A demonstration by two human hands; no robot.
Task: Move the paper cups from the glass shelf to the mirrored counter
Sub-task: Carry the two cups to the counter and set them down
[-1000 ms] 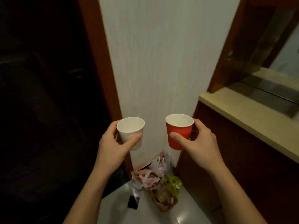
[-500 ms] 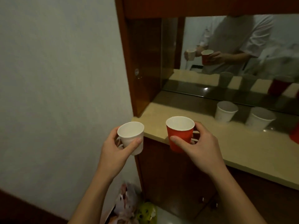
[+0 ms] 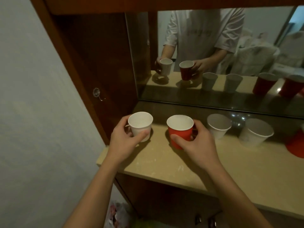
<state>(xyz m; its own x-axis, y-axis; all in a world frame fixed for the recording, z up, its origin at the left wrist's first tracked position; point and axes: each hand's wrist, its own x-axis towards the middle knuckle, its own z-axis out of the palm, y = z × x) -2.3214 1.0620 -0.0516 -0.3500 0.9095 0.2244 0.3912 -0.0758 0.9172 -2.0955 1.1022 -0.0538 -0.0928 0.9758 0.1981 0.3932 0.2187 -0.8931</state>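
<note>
My left hand (image 3: 122, 144) grips a white paper cup (image 3: 140, 123), held upright at the left end of the beige mirrored counter (image 3: 230, 170). My right hand (image 3: 197, 145) grips a red paper cup (image 3: 180, 130) beside it, also upright, low over the counter top. I cannot tell whether either cup touches the surface. Two more white cups (image 3: 218, 125) (image 3: 255, 134) stand on the counter to the right, and part of a red cup (image 3: 296, 145) shows at the right edge.
A mirror (image 3: 213, 55) backs the counter and reflects the cups and a person in a white shirt. A dark wooden panel (image 3: 98, 63) with a small hook closes the left side. A white wall (image 3: 32, 112) is further left. Bags lie on the floor below.
My view has swung right onto the counter. Both hands have carried their cups forward, from in front of the counter edge to over its left end, and lowered them.
</note>
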